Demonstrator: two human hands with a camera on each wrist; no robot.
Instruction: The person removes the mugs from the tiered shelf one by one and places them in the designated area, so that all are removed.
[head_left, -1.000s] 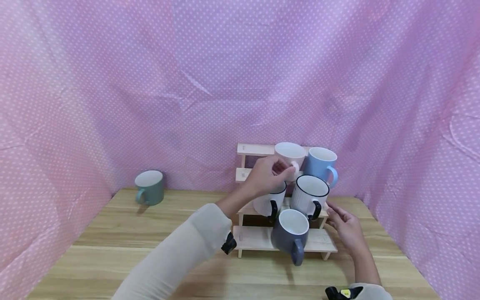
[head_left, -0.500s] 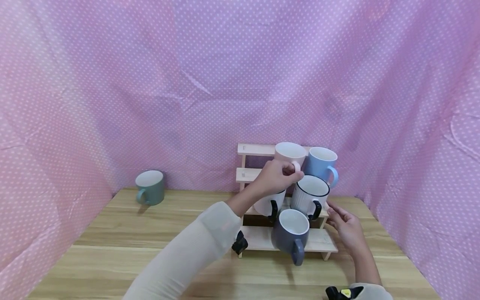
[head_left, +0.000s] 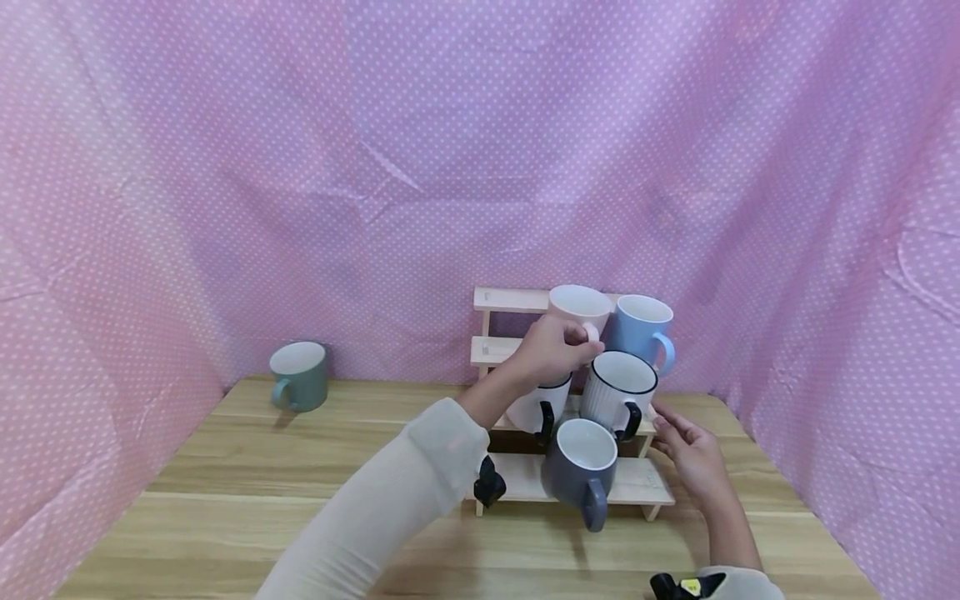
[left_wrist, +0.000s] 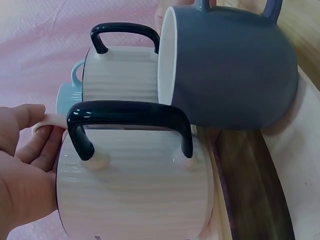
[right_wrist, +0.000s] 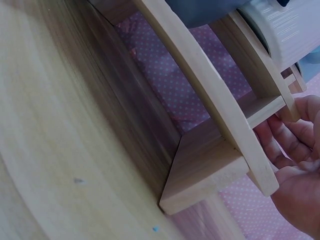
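Wooden table (head_left: 217,475) | green mug (head_left: 305,387), left | stepped rack (head_left: 517,300), right | grey mug (head_left: 572,479) on lowest step (head_left: 637,482)

Rack (head_left: 637,477) on table (head_left: 225,483) — single mug (head_left: 572,479) on its lowest step, two mugs (head_left: 611,397) one step up, another pair (head_left: 633,333) higher, outlying mug (head_left: 307,383) well left, cloth (head_left: 420,225) behind.

Dotted pink cloth (head_left: 480,150) is hanging around a wood-grained surface (head_left: 225,475)
Creases (head_left: 392,165) are marking the cloth's lilac-tinged middle.

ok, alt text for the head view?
A person's left hand pinches a pale pink mug by its handle at a tiered wooden rack, while the right hand holds the rack's side. The rack bears a blue mug, a gray mug and two black-handled white mugs. A green mug stands apart on the table at left.
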